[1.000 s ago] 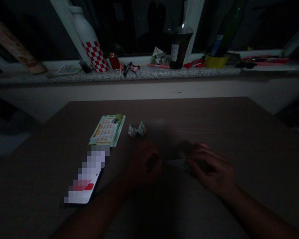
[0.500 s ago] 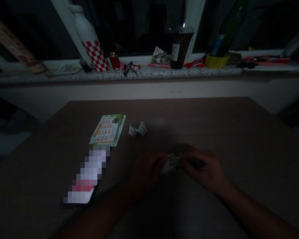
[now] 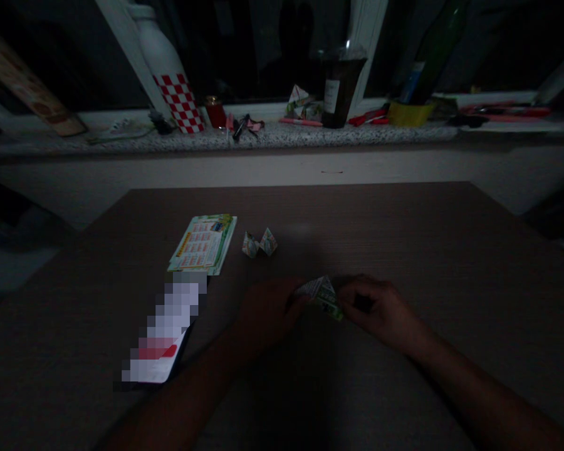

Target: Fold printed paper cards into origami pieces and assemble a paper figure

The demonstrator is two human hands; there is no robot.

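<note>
The scene is very dim. Just below the middle of the frame, both hands meet over a dark brown tabletop and share a small folded paper, printed white and green, with one corner pointing up. The left hand has its fingers curled in and pinches the paper's left edge. The right hand does the same on the right edge, thumb and forefinger pressed together on it (the other fingers are too dark to make out). The paper sits between the two hands, at or just above the tabletop; I cannot tell whether it touches the surface.

Up and to the left of the hands lie two small folded paper shapes, touching each other. Just left of those lies a printed leaflet, flat on the tabletop. Below the leaflet, toward the lower left, lies a long flat object, blurred out.

Across the top of the frame runs a speckled windowsill crowded with things: a white bottle with a red-and-white checked band at upper left, a dark cup near the top centre, a green bottle to its right, and a yellow tape roll at that bottle's foot.
</note>
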